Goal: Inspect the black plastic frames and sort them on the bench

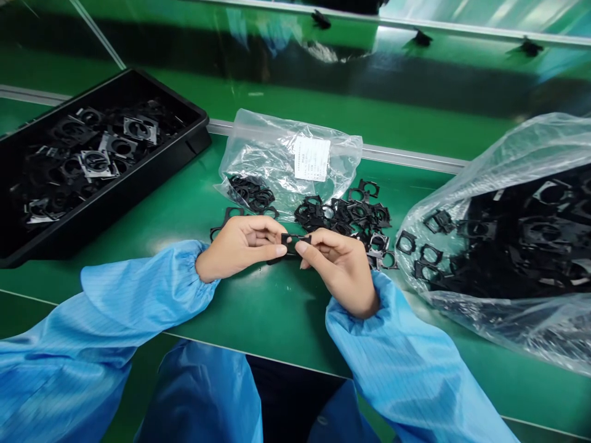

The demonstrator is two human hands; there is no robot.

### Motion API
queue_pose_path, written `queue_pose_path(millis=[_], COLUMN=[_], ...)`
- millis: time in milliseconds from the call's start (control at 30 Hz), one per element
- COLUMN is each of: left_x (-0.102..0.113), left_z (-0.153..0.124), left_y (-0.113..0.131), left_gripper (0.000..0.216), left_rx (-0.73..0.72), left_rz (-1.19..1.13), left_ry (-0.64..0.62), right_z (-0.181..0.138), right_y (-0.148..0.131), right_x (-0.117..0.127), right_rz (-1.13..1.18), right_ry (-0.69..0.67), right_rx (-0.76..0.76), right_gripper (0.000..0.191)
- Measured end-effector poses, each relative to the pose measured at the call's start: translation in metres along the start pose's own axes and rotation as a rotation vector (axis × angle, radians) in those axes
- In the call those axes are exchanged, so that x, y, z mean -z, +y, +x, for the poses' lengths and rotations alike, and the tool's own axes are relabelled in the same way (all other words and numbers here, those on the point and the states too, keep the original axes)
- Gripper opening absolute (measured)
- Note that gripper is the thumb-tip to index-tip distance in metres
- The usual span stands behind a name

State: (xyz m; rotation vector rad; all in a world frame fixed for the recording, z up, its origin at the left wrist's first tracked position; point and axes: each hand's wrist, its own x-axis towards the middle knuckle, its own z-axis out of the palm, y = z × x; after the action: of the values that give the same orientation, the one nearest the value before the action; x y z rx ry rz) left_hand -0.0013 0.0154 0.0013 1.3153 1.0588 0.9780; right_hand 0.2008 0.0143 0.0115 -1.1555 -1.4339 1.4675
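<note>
My left hand (pixel 242 246) and my right hand (pixel 339 264) meet over the green bench, both pinching one small black plastic frame part (pixel 292 242) between thumb and fingers. Both arms wear blue sleeves. Just beyond the hands lies a loose heap of the same black ring-frame parts (pixel 346 212). A small clear bag (pixel 286 157) with a white label holds a few more of them.
A black tray (pixel 138 184) with several black and silver parts sits at the left. A large clear bag (pixel 508 172) full of black parts lies at the right. A glossy green conveyor belt (pixel 415 92) runs along the back behind a metal rail.
</note>
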Motion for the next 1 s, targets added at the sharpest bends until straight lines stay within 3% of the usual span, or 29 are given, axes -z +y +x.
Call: queue_pose_path(millis=[167,533,833,1000], left_x=[0.0006,0.0047,0.0027,0.0031], left_z=[-0.0010,0.0000,0.0000,0.0001], left_y=[0.0012,0.0039,0.0016,0.0006], left_gripper=[0.038,0.033,0.028,0.029], left_rx=[0.017,0.004,-0.016,0.078], left_rz=[0.020,0.004,-0.016,-0.148], left_ry=[0.009,-0.133,-0.036,-0.104], right_z=[0.0002,0.0012,0.0022,0.0021], right_y=[0.0016,-0.0025,-0.0049,-0.0024], right_x=[-0.0008,0.0014,0.0025,0.0016], right_rz=[-0.009,0.028,0.050,0.067], right_ry=[-0.002,-0.032,-0.032,-0.048], right_rx=[-0.010,-0.020,-0.046,-0.044], right_gripper=[0.048,0.048,0.049,0.051])
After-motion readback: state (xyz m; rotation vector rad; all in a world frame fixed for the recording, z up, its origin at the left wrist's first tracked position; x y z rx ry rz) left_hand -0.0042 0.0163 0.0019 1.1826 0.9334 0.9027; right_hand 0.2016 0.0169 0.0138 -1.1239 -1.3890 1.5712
